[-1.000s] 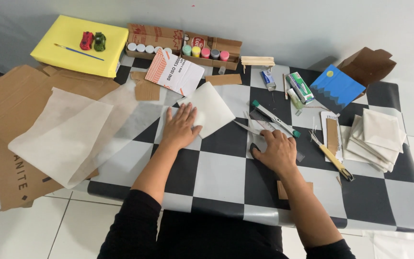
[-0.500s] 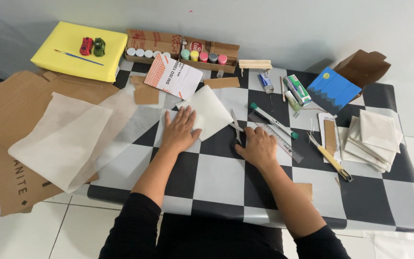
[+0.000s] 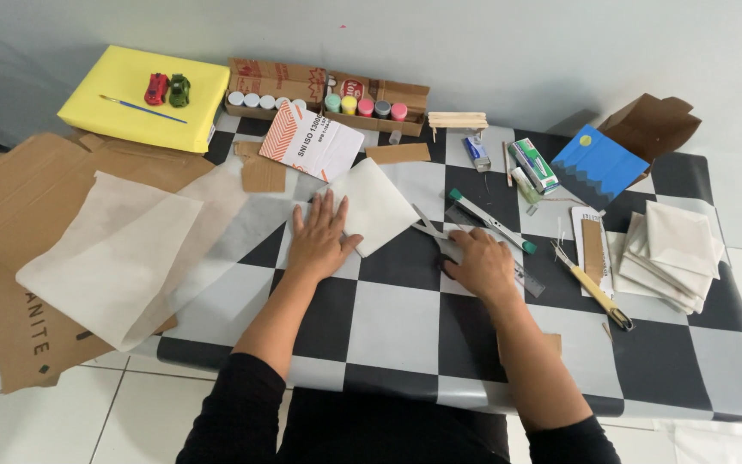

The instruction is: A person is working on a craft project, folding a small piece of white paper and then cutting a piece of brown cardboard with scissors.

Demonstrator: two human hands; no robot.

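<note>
My left hand (image 3: 319, 242) lies flat with its fingers spread, pressing the near corner of a folded white paper square (image 3: 380, 202) on the black-and-white checkered table (image 3: 388, 322). My right hand (image 3: 479, 263) rests to the right of the paper. Its fingers are curled over the handles of grey scissors (image 3: 429, 229), whose blades point toward the paper's right edge. Part of the scissors is hidden under the hand. A clear ruler (image 3: 529, 280) sticks out from beneath the same hand.
A yellow box (image 3: 122, 120) with two toy cars stands back left, next to a cardboard tray of paint pots (image 3: 328, 101). Cardboard and a translucent sheet (image 3: 113, 249) overhang the left edge. At right lie a yellow cutter (image 3: 596, 290), stacked white squares (image 3: 672, 253) and a blue card (image 3: 599, 165).
My right hand slid left from the ruler area to the scissors beside the paper. My left hand stayed pressed on the white square.
</note>
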